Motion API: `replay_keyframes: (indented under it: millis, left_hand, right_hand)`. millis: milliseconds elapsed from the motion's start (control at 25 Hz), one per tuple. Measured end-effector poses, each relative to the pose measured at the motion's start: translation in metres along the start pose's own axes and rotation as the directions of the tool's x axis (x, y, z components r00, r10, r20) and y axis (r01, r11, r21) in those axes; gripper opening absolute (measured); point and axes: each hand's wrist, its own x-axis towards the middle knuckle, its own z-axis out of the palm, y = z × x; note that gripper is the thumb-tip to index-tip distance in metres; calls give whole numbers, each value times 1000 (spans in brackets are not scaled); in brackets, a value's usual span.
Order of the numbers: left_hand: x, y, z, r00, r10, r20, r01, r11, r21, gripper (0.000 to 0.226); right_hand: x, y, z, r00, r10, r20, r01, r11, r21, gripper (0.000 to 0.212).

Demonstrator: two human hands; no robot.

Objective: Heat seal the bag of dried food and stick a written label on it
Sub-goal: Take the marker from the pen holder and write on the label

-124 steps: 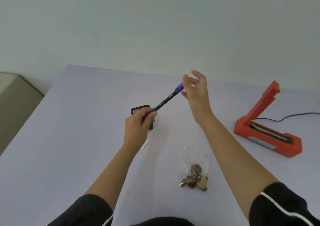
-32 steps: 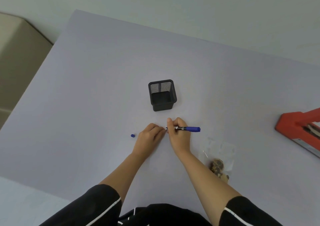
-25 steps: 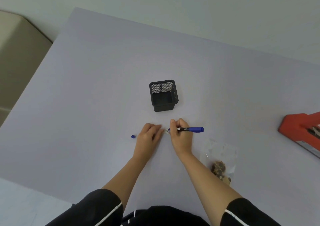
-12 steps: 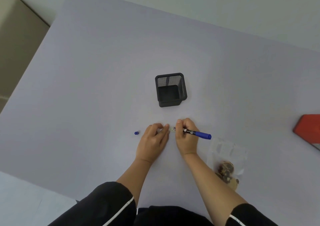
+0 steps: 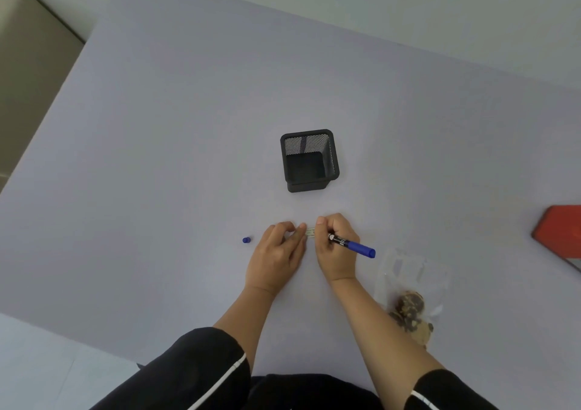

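Fingers of the right hand (image 5: pixel 336 252) curl round a blue-and-black marker pen (image 5: pixel 352 246). Its writing end is hidden under the knuckles and its blue tail slants out to the right. That hand sits over the right end of a small pale paper label (image 5: pixel 310 233), a narrow strip lying flat on the lavender table (image 5: pixel 157 158) between the two hands (any writing on it is too small to read).

The left hand (image 5: pixel 276 259) lies palm down just beside the right one, its fingers fairly straight and close together, their tips pressing on the strip's left end. A small blue pen cap (image 5: pixel 246 240) rests on the table near the left hand, on its left and not touching it.

Beyond the hands a square black mesh pen holder (image 5: pixel 309 161) stands upright. The clear plastic bag of brown dried food (image 5: pixel 412 284) lies flat beside the right forearm, on its right, with the contents gathered at the near end. I cannot tell whether its mouth is sealed. A red heat sealer (image 5: pixel 562 233) is cut off by the right edge.
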Motion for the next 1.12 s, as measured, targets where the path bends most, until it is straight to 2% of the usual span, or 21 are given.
replay_keyframes:
  millis: [1120]
  left_hand:
    - [0,1,0,999,17,-33,-17,1000,-1,24]
  right_hand:
    - [-2,0,0,1000,-3,14,3,1000,-29,36]
